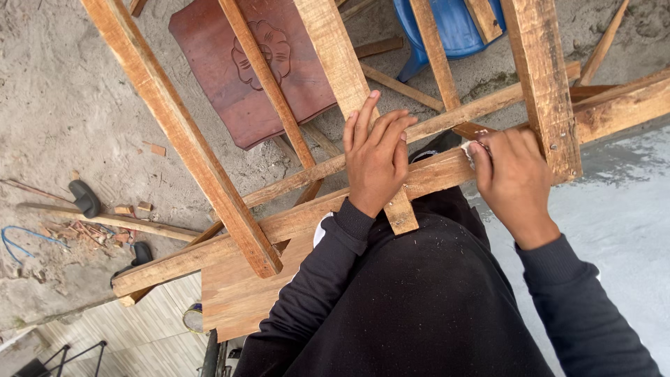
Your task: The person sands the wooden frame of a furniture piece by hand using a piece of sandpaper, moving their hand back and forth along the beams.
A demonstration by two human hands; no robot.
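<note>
Sandy grey ground (pixel 63 105) lies far below, seen through a frame of rough, pale wooden battens. At the left edge a black-headed hammer with a wooden handle (pixel 87 199) rests on the sand among small wood offcuts, beside a loop of blue cord (pixel 21 241) that is partly cut off by the picture's border. Further right a reddish-brown carved wooden panel (pixel 244 63) lies flat, crossed and partly hidden by the battens. A blue plastic chair (pixel 453 28) shows only in part at the top.

Across the middle runs a long horizontal wooden rail (pixel 307 216). The left hand (pixel 377 157) lies flat with its fingers spread on a short upright batten (pixel 338 63) where it crosses that rail, pressing rather than clasping. The right hand (pixel 513 178) is curled against the rail just beside a thick upright post (pixel 544 84); something small and pale shows at its fingertips, too hidden to identify, so I cannot tell what it grips. Black sleeves and dark trousers cover the lower frame.
</note>
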